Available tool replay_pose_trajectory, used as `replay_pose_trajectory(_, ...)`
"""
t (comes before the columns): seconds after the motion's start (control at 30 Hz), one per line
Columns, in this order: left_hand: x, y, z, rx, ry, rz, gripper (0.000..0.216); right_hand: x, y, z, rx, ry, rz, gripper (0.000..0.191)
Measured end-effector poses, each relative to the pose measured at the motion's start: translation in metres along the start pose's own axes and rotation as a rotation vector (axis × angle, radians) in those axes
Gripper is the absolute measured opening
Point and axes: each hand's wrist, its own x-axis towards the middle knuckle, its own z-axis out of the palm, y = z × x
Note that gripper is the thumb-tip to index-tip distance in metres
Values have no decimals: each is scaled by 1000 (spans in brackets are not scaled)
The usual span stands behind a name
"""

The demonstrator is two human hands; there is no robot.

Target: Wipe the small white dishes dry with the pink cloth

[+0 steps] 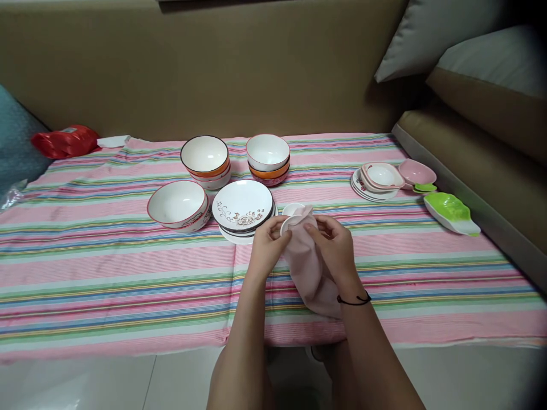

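My left hand [267, 247] grips a small white dish [287, 224] by its rim, held above the striped cloth. My right hand [335, 245] pinches a pale pink cloth [307, 267] that wraps over the dish and hangs down between my wrists. Both hands have their fingers closed. A second small white dish [293, 208] lies on the striped cloth just behind the one I hold.
On the pink striped cloth [106, 267] stand a flowered plate stack [243, 209], a red-rimmed bowl [177, 204], two bowl stacks [205, 159] [268, 156], small plates [378, 179], a pink dish [416, 171] and a green leaf dish [452, 212]. A red bag [64, 140] lies far left.
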Motion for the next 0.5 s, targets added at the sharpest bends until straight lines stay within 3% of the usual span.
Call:
replay_pose_trajectory(0.13, -1, 1, 0, 42, -84, 15, 29, -1, 3, -2, -98, -56, -23, 26)
replay_pose_trajectory(0.3, 0, -2, -1, 52, -91, 21, 30, -1, 4, -1, -166, -81, -90, 24)
replay_pose_trajectory(0.5, -2, 2, 0, -68, -70, -25, 30, -3, 0, -1, -326, -5, -139, 35)
